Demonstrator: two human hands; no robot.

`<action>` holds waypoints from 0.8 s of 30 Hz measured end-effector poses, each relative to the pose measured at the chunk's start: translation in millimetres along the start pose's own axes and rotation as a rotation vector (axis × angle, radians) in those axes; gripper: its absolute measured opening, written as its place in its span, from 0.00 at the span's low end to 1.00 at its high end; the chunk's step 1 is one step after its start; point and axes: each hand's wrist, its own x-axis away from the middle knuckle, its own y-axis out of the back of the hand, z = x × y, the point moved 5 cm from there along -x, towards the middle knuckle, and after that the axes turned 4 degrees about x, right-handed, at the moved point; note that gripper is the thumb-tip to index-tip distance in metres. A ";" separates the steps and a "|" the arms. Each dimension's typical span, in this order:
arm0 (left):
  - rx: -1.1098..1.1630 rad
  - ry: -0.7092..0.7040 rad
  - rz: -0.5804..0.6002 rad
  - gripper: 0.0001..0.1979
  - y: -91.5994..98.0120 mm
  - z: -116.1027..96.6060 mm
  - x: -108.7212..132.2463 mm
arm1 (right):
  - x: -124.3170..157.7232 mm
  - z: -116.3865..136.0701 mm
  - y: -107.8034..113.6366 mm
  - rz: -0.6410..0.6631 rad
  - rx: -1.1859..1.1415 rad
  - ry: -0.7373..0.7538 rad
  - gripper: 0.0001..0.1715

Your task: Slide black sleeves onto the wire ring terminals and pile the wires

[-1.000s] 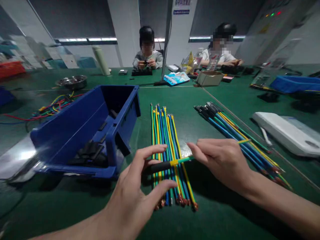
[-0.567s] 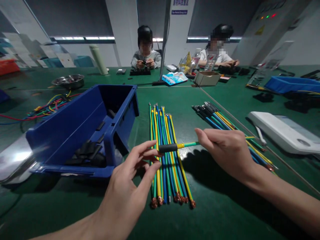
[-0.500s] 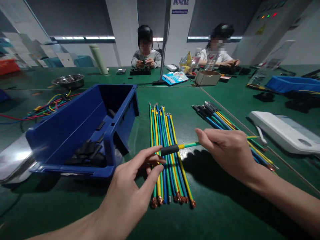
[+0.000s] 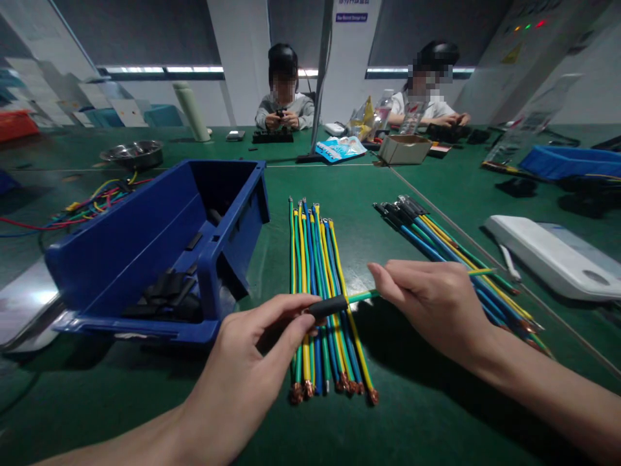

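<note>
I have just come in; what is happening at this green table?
The person's right hand grips a green-and-yellow cable; the left hand pinches the free end of its black sleeve. Below lies a row of cables. More cables with black ends lie to the right. At left, a blue bin holds black pieces.

The right hand [image 4: 436,298] is hiding the middle of a green-and-yellow wire [image 4: 363,296] from me; the left hand's fingers [image 4: 290,301] are covering the near end of its black sleeve [image 4: 330,306]. Right of the right hand, a white device [image 4: 553,255] is running out of view.
</note>
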 end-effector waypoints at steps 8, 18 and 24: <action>0.214 0.064 0.035 0.09 -4.1 1.5 -2.0 | 0.8 0.3 -6.9 0.044 -0.023 -0.035 0.29; 0.244 0.122 0.075 0.10 -3.9 3.3 -6.9 | 0.7 2.5 -8.8 0.063 -0.013 -0.025 0.29; 0.223 0.159 0.136 0.13 -5.1 13.1 -6.7 | -3.7 9.4 0.9 0.001 0.117 0.045 0.25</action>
